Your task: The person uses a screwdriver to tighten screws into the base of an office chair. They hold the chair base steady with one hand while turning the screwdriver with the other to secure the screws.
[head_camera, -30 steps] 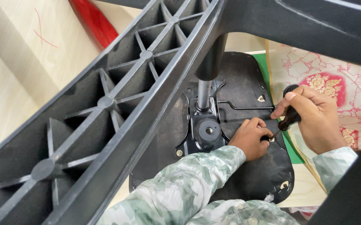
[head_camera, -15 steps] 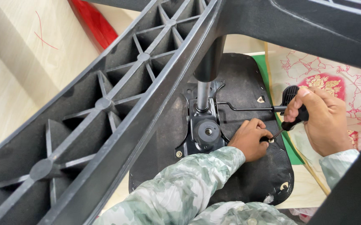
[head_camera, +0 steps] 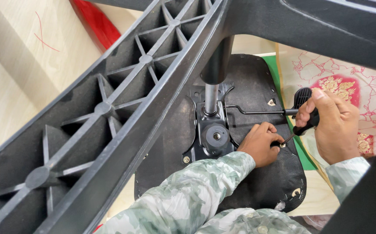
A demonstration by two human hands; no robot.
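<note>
Chair upturned on pale wood floor, patterned red-and-cream mat at right. My right hand is clenched round the black screwdriver, tip at a screw on the black seat underside; my left hand pinches fingertips there, beside the metal mechanism plate

A pale wooden floor carries a thin red scribble at upper left. A glossy red object lies beside it, and a cream mat with red-and-gold floral print and a green edge spreads at right.
</note>
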